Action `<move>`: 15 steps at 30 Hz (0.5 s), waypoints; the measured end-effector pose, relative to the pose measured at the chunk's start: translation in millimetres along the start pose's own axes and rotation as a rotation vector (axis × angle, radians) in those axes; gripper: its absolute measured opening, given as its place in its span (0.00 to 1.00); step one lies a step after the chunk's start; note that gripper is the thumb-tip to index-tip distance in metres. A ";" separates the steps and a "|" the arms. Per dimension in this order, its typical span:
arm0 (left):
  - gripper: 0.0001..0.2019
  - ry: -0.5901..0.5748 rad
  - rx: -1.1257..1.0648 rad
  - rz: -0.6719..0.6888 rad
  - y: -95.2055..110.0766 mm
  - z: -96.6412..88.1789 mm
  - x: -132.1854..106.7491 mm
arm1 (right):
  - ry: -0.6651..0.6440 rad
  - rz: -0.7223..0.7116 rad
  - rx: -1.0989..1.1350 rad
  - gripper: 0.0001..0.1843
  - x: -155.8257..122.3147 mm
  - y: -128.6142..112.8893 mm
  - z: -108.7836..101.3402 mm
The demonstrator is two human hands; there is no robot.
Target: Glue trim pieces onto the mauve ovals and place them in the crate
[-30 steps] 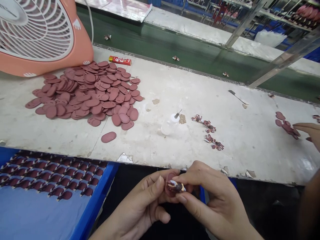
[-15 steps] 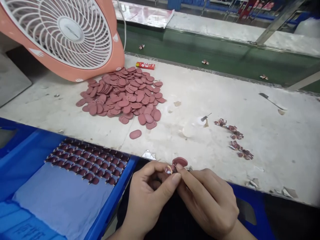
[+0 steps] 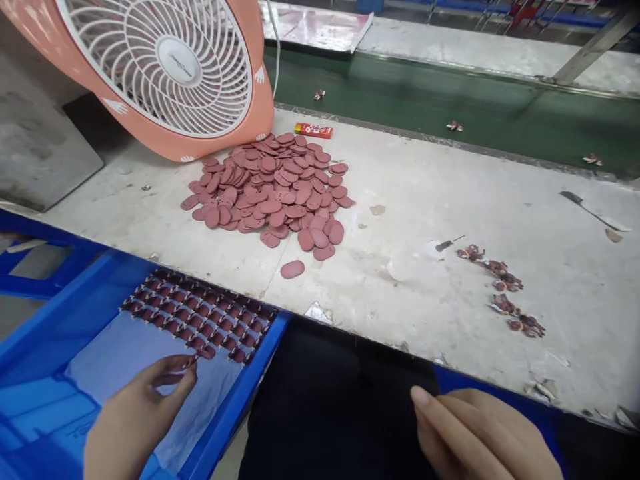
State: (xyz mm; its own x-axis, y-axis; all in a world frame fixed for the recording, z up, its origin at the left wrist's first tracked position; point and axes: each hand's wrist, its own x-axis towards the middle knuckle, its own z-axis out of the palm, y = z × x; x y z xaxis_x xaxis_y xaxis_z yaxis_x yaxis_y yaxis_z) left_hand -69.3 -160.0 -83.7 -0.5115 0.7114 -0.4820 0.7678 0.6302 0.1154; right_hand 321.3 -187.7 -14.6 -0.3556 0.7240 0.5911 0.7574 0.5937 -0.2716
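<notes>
My left hand [image 3: 143, 413] is over the blue crate at the lower left, thumb and fingertips pinched on a small brown figurine on a base [image 3: 203, 351]. That piece is at the near edge of the rows of similar figurines [image 3: 200, 308] in the crate; whether it touches the lining I cannot tell. My right hand [image 3: 483, 430] hovers in front of the bench edge at lower right, fingers together and curled, with nothing visible in them. Ahead on the bench are a heap of reddish oval discs [image 3: 270, 187] and one separate disc [image 3: 293, 269].
The blue crate [image 3: 273, 353] has a pale sheet [image 3: 107, 353] under the rows. An orange fan [image 3: 260, 100] stands behind the discs, near a red tube [image 3: 313, 131]. Several loose figurines [image 3: 507, 282] and a small dark-handled tool [image 3: 444, 245] lie rightward. Beyond runs a green belt [image 3: 390, 93].
Both hands were together at the bench edge on a figurine and a disc. My left hand has carried the piece left to the crate; my right hand has let go and moved right. The view shifted.
</notes>
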 end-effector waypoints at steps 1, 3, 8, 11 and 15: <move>0.14 -0.059 0.035 0.002 -8.2 6.9 6.2 | -0.005 0.014 -0.007 0.06 -2.5 3.9 -0.3; 0.14 -0.134 0.075 0.026 -15.4 21.2 14.3 | 0.012 0.034 -0.036 0.08 -6.3 8.6 -0.1; 0.16 -0.193 0.187 0.092 -12.8 42.3 24.3 | 0.031 0.069 -0.039 0.13 -12.5 9.1 5.1; 0.17 -0.210 0.246 0.124 -12.3 44.9 30.2 | 0.060 0.112 -0.016 0.15 -15.2 8.9 9.4; 0.17 -0.217 0.317 0.145 -10.8 46.7 37.0 | 0.095 0.104 0.000 0.16 -17.6 11.8 11.9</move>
State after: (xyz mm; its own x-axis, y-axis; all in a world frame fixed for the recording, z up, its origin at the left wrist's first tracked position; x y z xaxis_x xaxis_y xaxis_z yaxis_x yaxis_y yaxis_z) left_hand -78.4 -155.0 -143.4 -0.3225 0.6823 -0.6561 0.9239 0.3776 -0.0614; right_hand 330.0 -189.3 -37.3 -0.2215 0.7452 0.6289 0.7873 0.5172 -0.3356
